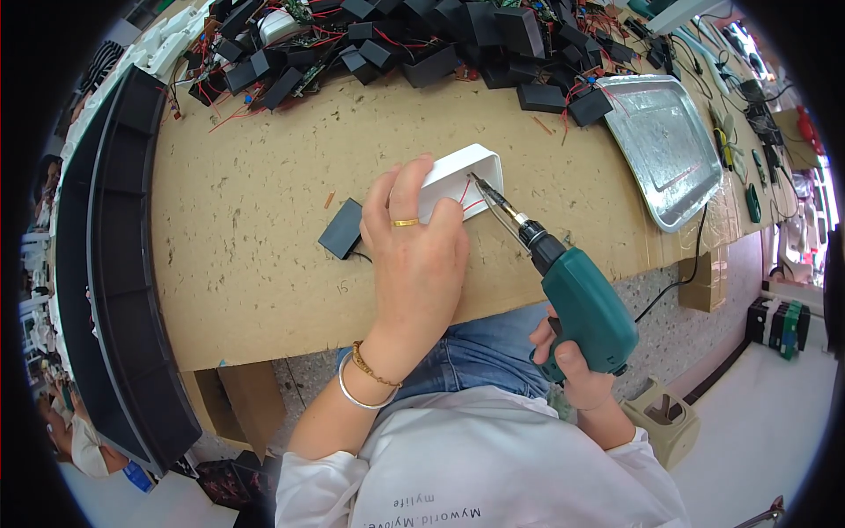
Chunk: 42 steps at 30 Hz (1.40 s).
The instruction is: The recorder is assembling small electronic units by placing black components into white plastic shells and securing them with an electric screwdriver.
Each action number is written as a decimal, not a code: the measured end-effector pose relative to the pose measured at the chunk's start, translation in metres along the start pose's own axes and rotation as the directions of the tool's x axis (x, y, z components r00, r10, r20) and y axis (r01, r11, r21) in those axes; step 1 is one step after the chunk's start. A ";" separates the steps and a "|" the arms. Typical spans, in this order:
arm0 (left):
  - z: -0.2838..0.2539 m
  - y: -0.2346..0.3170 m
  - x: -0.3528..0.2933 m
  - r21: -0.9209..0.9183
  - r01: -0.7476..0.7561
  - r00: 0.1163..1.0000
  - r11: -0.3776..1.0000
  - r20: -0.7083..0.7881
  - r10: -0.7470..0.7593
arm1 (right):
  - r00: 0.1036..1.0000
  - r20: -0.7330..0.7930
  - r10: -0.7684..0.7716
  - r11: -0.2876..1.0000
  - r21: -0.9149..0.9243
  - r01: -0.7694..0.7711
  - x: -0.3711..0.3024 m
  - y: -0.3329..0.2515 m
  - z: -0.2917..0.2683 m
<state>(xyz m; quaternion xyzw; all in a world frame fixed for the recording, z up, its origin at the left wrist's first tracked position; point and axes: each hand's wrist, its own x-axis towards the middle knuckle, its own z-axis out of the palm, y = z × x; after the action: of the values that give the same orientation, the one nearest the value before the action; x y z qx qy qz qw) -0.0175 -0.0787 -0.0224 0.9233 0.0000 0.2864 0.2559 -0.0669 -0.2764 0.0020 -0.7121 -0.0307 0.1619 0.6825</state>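
My left hand [412, 233] grips a white plastic housing [453, 167], its open side facing right. Red wires [472, 205] show inside it. My right hand [576, 365] is wrapped round the handle of a green pistol-shaped soldering gun [588, 304]. The gun's metal tip [482, 185] reaches into the open side of the housing; whether it touches anything inside is too small to tell. Left of my left hand, a small black box [341, 229] lies on the cardboard-covered table, with a dark wire coming out near my wrist.
Many black boxes [431, 66] with red wires and circuit boards are piled along the far edge. A metal tray [673, 150] lies at the right, near green-handled tools [753, 202]. A long black tray [123, 264] borders the left side. The gun's cord [673, 286] hangs off the right side.
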 end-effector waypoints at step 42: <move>0.000 0.000 0.000 -0.025 0.007 1.000 1.000 0.002 -0.007 | 0.999 -0.005 -0.034 0.996 0.077 0.035 -0.012 0.003 -0.007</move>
<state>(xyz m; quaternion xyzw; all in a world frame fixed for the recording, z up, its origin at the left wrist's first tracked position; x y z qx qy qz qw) -0.0177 -0.0786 -0.0229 0.9203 -0.0006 0.2847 0.2684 -0.0771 -0.2869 0.0014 -0.6848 -0.0356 0.1499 0.7123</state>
